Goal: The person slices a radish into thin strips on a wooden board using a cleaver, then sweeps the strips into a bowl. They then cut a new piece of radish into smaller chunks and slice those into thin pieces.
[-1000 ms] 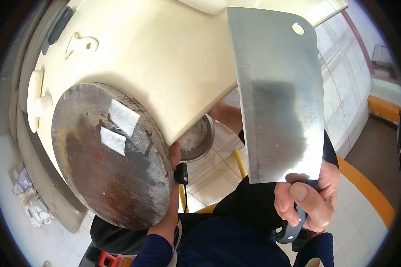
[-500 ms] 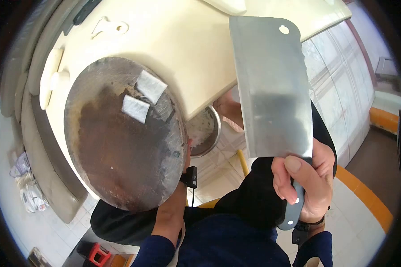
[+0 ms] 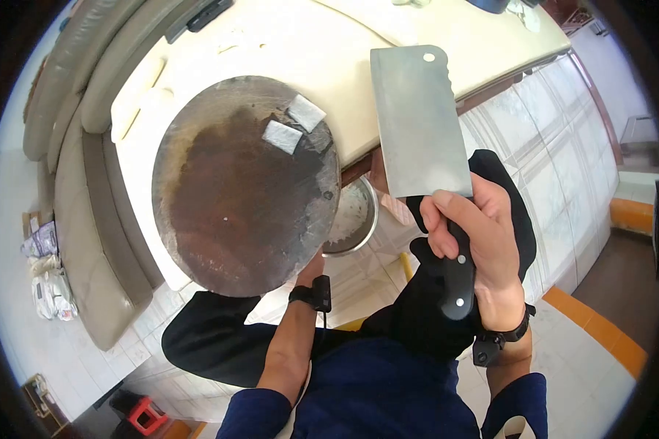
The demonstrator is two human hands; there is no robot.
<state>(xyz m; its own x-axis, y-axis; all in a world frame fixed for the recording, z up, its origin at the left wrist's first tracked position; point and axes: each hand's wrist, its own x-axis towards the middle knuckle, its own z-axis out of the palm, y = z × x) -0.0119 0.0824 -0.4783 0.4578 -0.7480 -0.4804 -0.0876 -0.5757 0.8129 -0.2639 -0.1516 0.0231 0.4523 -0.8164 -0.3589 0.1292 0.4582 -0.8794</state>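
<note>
My right hand [image 3: 483, 227] is wrapped round the black handle of a cleaver [image 3: 425, 124]. The cleaver's broad steel blade points up and away, to the right of a round, dark-stained chopping block [image 3: 234, 197]. Two white rectangular pieces [image 3: 282, 137] lie near the block's upper right edge, beside a worn grey patch. My left hand [image 3: 313, 268] is at the block's lower right side; the block hides its fingers, so its grip cannot be seen. Partly behind the block is a metal bowl [image 3: 374, 219] with whitish matter inside.
A cream table [image 3: 344, 88] extends behind the block, with a black object [image 3: 201, 20] near its far left edge. A grey leather sofa [image 3: 91, 241] stands on the left. At lower left is a red stool [image 3: 148, 415]. Tiled floor [image 3: 556, 139] spreads to the right.
The cleaver and my right hand appear smaller and farther from the camera, blade shifted slightly left. The view has shifted, placing the block higher and more to the right. My left fingers stay hidden.
</note>
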